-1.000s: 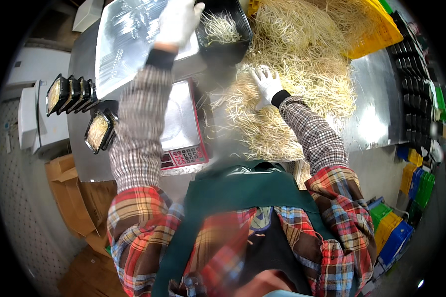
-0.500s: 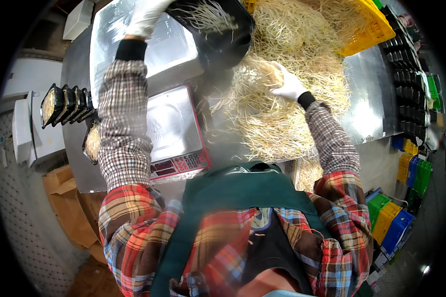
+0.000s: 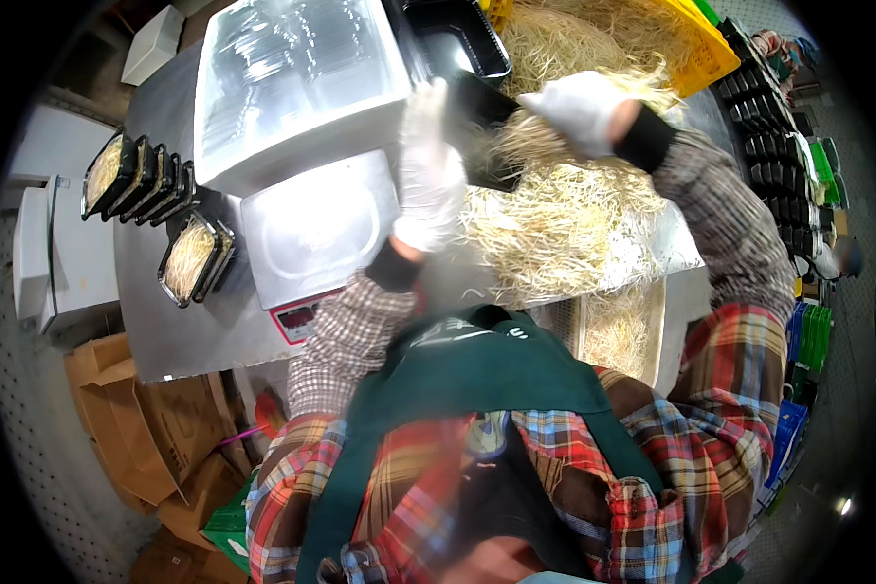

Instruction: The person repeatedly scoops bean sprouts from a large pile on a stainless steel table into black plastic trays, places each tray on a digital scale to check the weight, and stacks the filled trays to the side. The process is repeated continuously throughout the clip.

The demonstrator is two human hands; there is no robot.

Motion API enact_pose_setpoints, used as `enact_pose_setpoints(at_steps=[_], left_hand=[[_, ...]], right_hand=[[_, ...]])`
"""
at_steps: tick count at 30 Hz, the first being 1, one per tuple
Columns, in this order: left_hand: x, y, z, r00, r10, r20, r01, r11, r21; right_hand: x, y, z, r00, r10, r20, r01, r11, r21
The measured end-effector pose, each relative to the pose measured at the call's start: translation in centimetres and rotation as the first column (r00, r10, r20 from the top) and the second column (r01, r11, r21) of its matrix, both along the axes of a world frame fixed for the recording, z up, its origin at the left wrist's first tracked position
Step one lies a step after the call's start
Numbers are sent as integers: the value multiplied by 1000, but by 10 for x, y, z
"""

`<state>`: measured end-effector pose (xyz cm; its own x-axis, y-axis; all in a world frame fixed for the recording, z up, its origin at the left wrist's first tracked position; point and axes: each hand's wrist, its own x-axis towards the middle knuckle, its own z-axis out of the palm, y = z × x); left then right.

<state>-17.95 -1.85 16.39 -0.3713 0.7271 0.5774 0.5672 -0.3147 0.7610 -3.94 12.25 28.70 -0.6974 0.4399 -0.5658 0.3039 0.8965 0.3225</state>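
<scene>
My left hand [image 3: 430, 175], white-gloved and blurred, is at the left side of a tilted black plastic tray [image 3: 482, 102] and seems to grip its edge. My right hand [image 3: 576, 112], also gloved, is closed on bean sprouts [image 3: 533, 138] at the tray's right side. Motion blur hides how much of the tray is filled. Below and around the hands, a large heap of bean sprouts [image 3: 565, 229] spreads over the metal table. Left of my left hand sits a weighing scale [image 3: 321, 214] with a bare pan.
A white foam box [image 3: 302, 92] stands behind the scale. Filled sprout trays [image 3: 131, 180] line the left, with more [image 3: 193, 258] below. Black trays [image 3: 455, 39] sit at the back, beside a yellow crate [image 3: 701, 58]. Stacked black trays [image 3: 774, 146] stand at right; cardboard [image 3: 146, 419] lies lower left.
My left hand has come back from the far black tray with sprouts to beside the heap, now at a black tray. My right hand has moved up and slightly right with sprouts. The scale pan shows fully.
</scene>
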Motion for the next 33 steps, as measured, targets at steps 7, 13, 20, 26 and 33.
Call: enact_pose_setpoints(at_steps=[7, 13, 20, 26, 33], left_hand=[[-52, -51, -86, 821, 127, 556, 48, 956, -290], [-149, -123, -126, 941, 130, 313, 3, 920, -391], [-154, -121, -90, 853, 159, -497, -316, 916, -249], [-237, -130, -80, 985, -170, 7, 162, 923, -349], [-164, -89, 0, 908, -35, -418, -304, 631, -714]], right_hand=[[-110, -86, -106, 822, 41, -568, -98, 993, -71], [-178, -119, -191, 597, 108, -795, -287, 954, -86], [-189, -118, -181, 495, 11, -869, -503, 819, -277], [-153, -84, -119, 656, -27, -754, -415, 821, -391], [-185, -76, -169, 661, 266, -702, -493, 859, -139]])
